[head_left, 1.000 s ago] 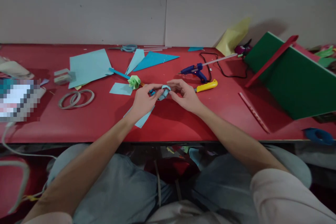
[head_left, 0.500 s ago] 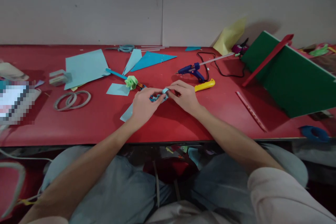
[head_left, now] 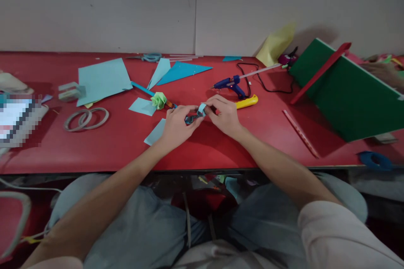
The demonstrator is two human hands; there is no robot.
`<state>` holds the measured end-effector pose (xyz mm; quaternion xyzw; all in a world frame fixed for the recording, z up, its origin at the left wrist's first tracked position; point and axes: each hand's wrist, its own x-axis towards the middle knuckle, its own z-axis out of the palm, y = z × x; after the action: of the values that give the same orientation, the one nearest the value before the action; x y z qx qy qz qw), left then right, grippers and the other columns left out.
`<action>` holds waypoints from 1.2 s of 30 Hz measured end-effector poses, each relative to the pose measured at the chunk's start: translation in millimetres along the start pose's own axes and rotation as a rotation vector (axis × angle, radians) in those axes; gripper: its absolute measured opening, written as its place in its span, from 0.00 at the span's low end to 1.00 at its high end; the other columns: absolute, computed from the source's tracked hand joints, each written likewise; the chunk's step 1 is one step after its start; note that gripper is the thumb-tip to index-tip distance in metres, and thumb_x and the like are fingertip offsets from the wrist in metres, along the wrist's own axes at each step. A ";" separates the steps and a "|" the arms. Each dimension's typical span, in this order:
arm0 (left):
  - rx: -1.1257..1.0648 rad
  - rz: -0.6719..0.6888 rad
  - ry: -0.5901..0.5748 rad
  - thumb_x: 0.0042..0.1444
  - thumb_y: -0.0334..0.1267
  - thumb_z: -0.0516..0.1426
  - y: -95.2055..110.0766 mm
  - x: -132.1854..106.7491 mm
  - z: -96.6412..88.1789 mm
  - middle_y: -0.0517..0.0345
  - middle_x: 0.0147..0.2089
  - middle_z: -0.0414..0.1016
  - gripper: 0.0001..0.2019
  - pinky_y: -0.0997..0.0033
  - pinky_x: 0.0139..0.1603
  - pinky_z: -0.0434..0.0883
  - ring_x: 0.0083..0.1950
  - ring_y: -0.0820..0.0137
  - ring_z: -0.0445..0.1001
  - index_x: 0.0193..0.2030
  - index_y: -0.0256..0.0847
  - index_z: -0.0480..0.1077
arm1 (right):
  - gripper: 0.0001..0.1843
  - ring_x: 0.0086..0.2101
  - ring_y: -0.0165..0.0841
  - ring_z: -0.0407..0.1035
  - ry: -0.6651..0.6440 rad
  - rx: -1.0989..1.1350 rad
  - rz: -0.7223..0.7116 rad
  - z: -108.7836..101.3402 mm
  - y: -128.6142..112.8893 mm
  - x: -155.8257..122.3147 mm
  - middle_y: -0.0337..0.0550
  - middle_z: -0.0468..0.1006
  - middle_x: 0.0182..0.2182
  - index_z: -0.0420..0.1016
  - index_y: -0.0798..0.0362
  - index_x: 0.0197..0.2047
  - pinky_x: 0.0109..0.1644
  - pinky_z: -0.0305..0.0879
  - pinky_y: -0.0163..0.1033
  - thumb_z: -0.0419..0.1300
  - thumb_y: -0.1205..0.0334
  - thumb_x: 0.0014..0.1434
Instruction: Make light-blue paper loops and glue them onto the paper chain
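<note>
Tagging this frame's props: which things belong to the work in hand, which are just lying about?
Work in hand:
- curled light-blue paper piece between left hand and right hand
- probably the light-blue paper rectangles, matching colour
- possibly the dark-blue glue gun, red light on

Probably just lying about:
- yellow-handled cutter
- pink patterned stick
- green rectangular board
- blue ring-shaped roll

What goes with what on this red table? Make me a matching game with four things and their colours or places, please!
Things:
1. Glue gun
2. Paper flower
3. Cutter
4. Curled paper strip

Colours or places:
A. Light green
B. Between the left hand and the right hand
C. Dark blue
D. Yellow

Right pairs: 1-C, 2-A, 3-D, 4-B
</note>
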<state>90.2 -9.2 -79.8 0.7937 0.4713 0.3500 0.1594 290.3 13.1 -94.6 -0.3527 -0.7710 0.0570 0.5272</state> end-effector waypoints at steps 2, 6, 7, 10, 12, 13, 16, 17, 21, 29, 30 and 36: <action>0.002 -0.005 0.015 0.64 0.41 0.65 0.3 0.7 -0.7 0.52 0.49 0.86 0.11 0.51 0.61 0.69 0.52 0.56 0.82 0.52 0.44 0.78 | 0.09 0.33 0.32 0.74 0.004 0.000 -0.002 0.8 1.3 -0.6 0.43 0.80 0.33 0.79 0.51 0.35 0.37 0.71 0.39 0.61 0.64 0.69; 0.005 -0.029 0.046 0.61 0.35 0.64 -0.4 2.5 -2.6 0.54 0.47 0.86 0.09 0.51 0.59 0.70 0.51 0.57 0.82 0.49 0.45 0.79 | 0.08 0.37 0.34 0.77 -0.058 0.036 0.020 0.6 3.9 -0.8 0.44 0.83 0.37 0.83 0.50 0.41 0.42 0.73 0.40 0.61 0.64 0.69; 0.000 -0.028 0.055 0.60 0.33 0.63 -0.9 3.0 -3.1 0.54 0.47 0.86 0.10 0.51 0.58 0.70 0.51 0.57 0.82 0.48 0.46 0.79 | 0.08 0.38 0.34 0.77 -0.077 0.053 0.022 0.1 4.1 -0.8 0.45 0.84 0.39 0.84 0.49 0.42 0.43 0.74 0.40 0.61 0.64 0.70; -0.020 -0.011 0.076 0.60 0.30 0.61 -3.6 4.5 -4.7 0.53 0.48 0.86 0.10 0.53 0.56 0.72 0.50 0.58 0.81 0.46 0.46 0.80 | 0.10 0.38 0.34 0.76 -0.100 0.093 0.028 -2.1 3.4 -0.5 0.45 0.84 0.40 0.84 0.49 0.47 0.43 0.74 0.40 0.61 0.62 0.70; -0.046 -0.002 0.072 0.62 0.33 0.60 -6.6 6.0 -6.0 0.52 0.47 0.86 0.08 0.55 0.54 0.73 0.48 0.59 0.81 0.46 0.44 0.80 | 0.12 0.36 0.32 0.75 -0.122 0.134 0.037 -3.7 2.1 -0.4 0.44 0.84 0.40 0.84 0.48 0.52 0.41 0.73 0.39 0.60 0.62 0.71; -0.068 0.001 0.068 0.64 0.35 0.59 -8.5 6.8 -6.7 0.52 0.46 0.86 0.08 0.56 0.53 0.74 0.47 0.60 0.81 0.45 0.44 0.80 | 0.13 0.35 0.32 0.75 -0.143 0.161 0.043 -4.4 1.5 -0.2 0.43 0.84 0.40 0.84 0.48 0.53 0.40 0.72 0.39 0.60 0.62 0.71; -0.143 0.009 0.060 0.66 0.39 0.58 -14.8 9.5 -9.2 0.52 0.46 0.86 0.09 0.61 0.51 0.75 0.45 0.63 0.81 0.46 0.43 0.80 | 0.13 0.32 0.30 0.74 -0.207 0.252 0.091 -5.1 0.4 0.7 0.41 0.84 0.37 0.83 0.47 0.54 0.40 0.73 0.38 0.61 0.58 0.71; -0.160 0.006 0.059 0.67 0.40 0.57 -16.5 10.3 -10.2 0.53 0.45 0.86 0.10 0.62 0.51 0.76 0.45 0.64 0.81 0.46 0.42 0.80 | 0.13 0.31 0.30 0.74 -0.219 0.286 0.122 -4.9 0.4 1.1 0.40 0.84 0.35 0.84 0.47 0.53 0.40 0.73 0.38 0.62 0.56 0.70; -0.203 -0.009 0.033 0.69 0.45 0.58 -16.5 12.8 -16.6 0.51 0.48 0.86 0.12 0.63 0.52 0.76 0.47 0.64 0.82 0.49 0.42 0.79 | 0.16 0.25 0.28 0.73 -0.218 0.466 0.317 -2.5 1.1 3.3 0.36 0.82 0.27 0.82 0.51 0.41 0.34 0.72 0.36 0.71 0.47 0.62; -0.120 0.167 -0.058 0.73 0.47 0.57 -4.4 11.0 -22.2 0.50 0.59 0.83 0.14 0.55 0.66 0.69 0.62 0.59 0.78 0.56 0.48 0.80 | 0.22 0.17 0.27 0.69 -0.379 0.806 0.673 -5.2 -6.1 5.7 0.35 0.78 0.19 0.76 0.53 0.28 0.20 0.66 0.33 0.79 0.47 0.48; -0.106 0.167 -0.061 0.73 0.47 0.57 -5.4 10.7 -20.6 0.50 0.56 0.84 0.13 0.55 0.65 0.70 0.59 0.60 0.79 0.55 0.48 0.81 | 0.21 0.17 0.27 0.70 -0.407 0.817 0.686 -5.8 -7.1 5.9 0.36 0.78 0.19 0.76 0.54 0.27 0.20 0.67 0.33 0.79 0.49 0.48; -0.077 0.106 -0.017 0.73 0.54 0.54 -14.1 12.2 -13.9 0.51 0.41 0.85 0.19 0.55 0.55 0.72 0.46 0.60 0.80 0.43 0.47 0.82 | 0.18 0.19 0.28 0.75 -0.456 0.873 0.716 -3.9 -6.7 6.7 0.36 0.82 0.21 0.79 0.54 0.30 0.22 0.71 0.31 0.80 0.53 0.46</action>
<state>75.1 7.4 -73.3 0.8138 0.4135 0.3690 0.1750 289.1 11.0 -84.7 -0.3201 -0.6034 0.6156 0.3930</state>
